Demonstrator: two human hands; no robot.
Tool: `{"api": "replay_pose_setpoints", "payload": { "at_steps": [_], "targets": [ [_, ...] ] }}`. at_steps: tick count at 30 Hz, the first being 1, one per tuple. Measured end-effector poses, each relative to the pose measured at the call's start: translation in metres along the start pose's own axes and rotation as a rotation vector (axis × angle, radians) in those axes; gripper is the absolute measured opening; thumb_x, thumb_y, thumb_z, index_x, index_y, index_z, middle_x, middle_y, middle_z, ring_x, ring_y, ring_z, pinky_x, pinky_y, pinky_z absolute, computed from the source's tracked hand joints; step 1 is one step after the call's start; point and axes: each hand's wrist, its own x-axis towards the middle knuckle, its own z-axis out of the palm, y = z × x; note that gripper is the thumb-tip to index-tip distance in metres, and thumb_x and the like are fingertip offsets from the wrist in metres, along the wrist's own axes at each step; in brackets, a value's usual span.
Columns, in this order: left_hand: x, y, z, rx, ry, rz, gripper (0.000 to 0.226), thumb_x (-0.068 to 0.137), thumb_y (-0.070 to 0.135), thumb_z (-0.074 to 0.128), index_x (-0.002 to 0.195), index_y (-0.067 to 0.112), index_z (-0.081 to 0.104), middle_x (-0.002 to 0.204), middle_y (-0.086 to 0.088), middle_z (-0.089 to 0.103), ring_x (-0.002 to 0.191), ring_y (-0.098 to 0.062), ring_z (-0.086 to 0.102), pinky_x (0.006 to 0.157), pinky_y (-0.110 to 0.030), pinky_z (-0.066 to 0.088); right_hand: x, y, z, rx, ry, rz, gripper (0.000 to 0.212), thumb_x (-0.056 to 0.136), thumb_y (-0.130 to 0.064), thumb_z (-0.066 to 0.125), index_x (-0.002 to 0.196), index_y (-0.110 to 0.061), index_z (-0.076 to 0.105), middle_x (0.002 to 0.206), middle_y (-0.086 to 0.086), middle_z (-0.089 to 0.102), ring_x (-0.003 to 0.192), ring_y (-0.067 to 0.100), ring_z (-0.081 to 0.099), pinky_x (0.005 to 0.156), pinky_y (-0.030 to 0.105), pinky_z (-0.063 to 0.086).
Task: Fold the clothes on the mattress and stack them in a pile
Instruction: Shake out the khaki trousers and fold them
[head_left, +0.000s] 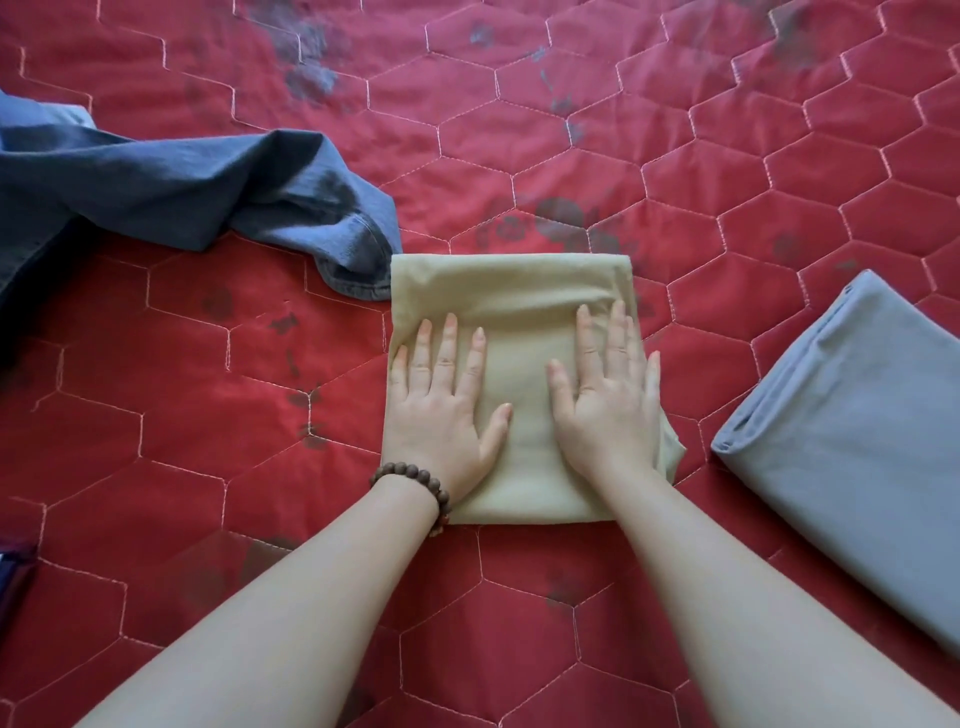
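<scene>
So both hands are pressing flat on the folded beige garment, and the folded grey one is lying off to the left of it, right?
Not quite. The head view shows the folded grey garment to the right of the folded beige garment. The left hand and right hand do press flat on it.

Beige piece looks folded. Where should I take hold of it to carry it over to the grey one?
Probably by its two side edges, one hand from each side, fingers slid under the folded beige garment. It lies flat and square, with both the left hand and right hand pressing flat on top; a loose flap sticks out at its right corner, so support underneath should keep the folds together.
</scene>
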Motion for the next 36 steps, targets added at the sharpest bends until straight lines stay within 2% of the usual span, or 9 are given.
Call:
{"api": "replay_pose_setpoints", "payload": {
  "at_steps": [3, 5, 8, 12, 16, 21, 24, 27, 36],
  "targets": [
    [0.001, 0.001, -0.004, -0.02, 0.0, -0.012, 0.077, 0.089, 0.06, 0.028, 0.154, 0.019, 0.018, 0.16, -0.013, 0.011, 0.148, -0.033, 0.007, 0.119, -0.05, 0.009, 0.007, -0.014, -0.011, -0.019, 0.074, 0.171, 0.061, 0.097, -0.042, 0.039, 0.153, -0.029, 0.018, 0.154, 0.015, 0.027, 0.142, 0.028, 0.024, 0.117, 0.049, 0.004],
    [0.001, 0.001, -0.005, -0.029, -0.02, -0.012, 0.077, 0.088, 0.058, 0.029, 0.154, 0.018, 0.016, 0.16, -0.014, 0.012, 0.147, -0.033, 0.009, 0.118, -0.051, 0.011, 0.011, -0.035, -0.017, 0.032, 0.175, -0.013, 0.057, 0.093, -0.03, 0.05, 0.148, -0.017, 0.036, 0.151, 0.016, 0.035, 0.141, 0.031, 0.03, 0.117, 0.048, 0.006],
    [0.002, 0.002, -0.005, -0.018, -0.034, -0.015, 0.079, 0.086, 0.053, 0.033, 0.152, 0.012, 0.019, 0.157, -0.019, 0.017, 0.148, -0.034, 0.008, 0.116, -0.053, 0.015, 0.021, -0.073, -0.008, 0.092, -0.019, -0.5, 0.05, 0.1, -0.034, 0.037, 0.15, -0.028, 0.031, 0.16, 0.0, 0.019, 0.149, 0.019, 0.011, 0.119, 0.049, 0.0],
    [0.002, 0.001, -0.005, -0.031, -0.006, -0.016, 0.076, 0.086, 0.055, 0.035, 0.147, 0.009, 0.036, 0.154, -0.021, 0.028, 0.146, -0.036, 0.014, 0.117, -0.052, 0.016, 0.055, -0.058, -0.001, -0.141, -0.112, -0.622, 0.051, 0.102, -0.047, 0.02, 0.151, -0.041, 0.012, 0.161, -0.013, 0.005, 0.149, 0.01, -0.002, 0.118, 0.045, -0.012],
    [0.002, 0.0, -0.005, -0.016, 0.01, -0.018, 0.078, 0.087, 0.058, 0.031, 0.152, 0.017, 0.024, 0.159, -0.015, 0.018, 0.146, -0.035, 0.016, 0.117, -0.051, 0.016, 0.081, -0.022, -0.012, -0.233, -0.053, -0.389, 0.054, 0.099, -0.049, 0.012, 0.152, -0.04, 0.003, 0.162, -0.01, 0.001, 0.149, 0.014, -0.005, 0.117, 0.048, -0.013],
    [0.002, 0.001, -0.004, -0.011, 0.006, -0.028, 0.079, 0.087, 0.06, 0.025, 0.154, 0.018, 0.017, 0.16, -0.013, 0.013, 0.147, -0.033, 0.011, 0.118, -0.05, 0.012, 0.048, 0.029, -0.023, 0.008, -0.045, 0.145, 0.056, 0.103, -0.044, 0.018, 0.155, -0.026, 0.008, 0.163, -0.003, 0.0, 0.149, 0.014, -0.002, 0.118, 0.052, -0.004],
    [0.001, 0.001, -0.003, -0.02, 0.005, -0.025, 0.079, 0.087, 0.06, 0.025, 0.154, 0.018, 0.017, 0.16, -0.013, 0.013, 0.147, -0.033, 0.01, 0.118, -0.05, 0.011, 0.003, 0.014, -0.024, -0.012, 0.173, -0.055, 0.057, 0.1, -0.036, 0.029, 0.152, -0.012, 0.024, 0.161, 0.007, 0.015, 0.148, 0.02, 0.011, 0.118, 0.053, 0.001],
    [0.0, 0.001, -0.001, -0.032, 0.026, -0.016, 0.079, 0.087, 0.059, 0.026, 0.153, 0.017, 0.019, 0.16, -0.013, 0.015, 0.147, -0.033, 0.012, 0.118, -0.05, 0.012, -0.055, 0.0, -0.002, -0.043, 0.074, -0.358, 0.057, 0.097, -0.041, 0.036, 0.15, -0.022, 0.032, 0.159, 0.001, 0.022, 0.147, 0.02, 0.019, 0.115, 0.058, 0.015],
    [-0.004, 0.002, -0.006, -0.099, 0.097, -0.145, 0.08, 0.085, 0.064, 0.028, 0.153, 0.026, 0.01, 0.161, -0.013, -0.002, 0.149, -0.025, -0.005, 0.119, -0.048, -0.006, -0.058, 0.03, -0.004, 0.136, 0.017, -0.039, 0.068, 0.095, -0.054, 0.04, 0.152, -0.039, 0.008, 0.162, 0.005, -0.008, 0.149, 0.023, -0.004, 0.12, 0.045, 0.006]
  ]
}}
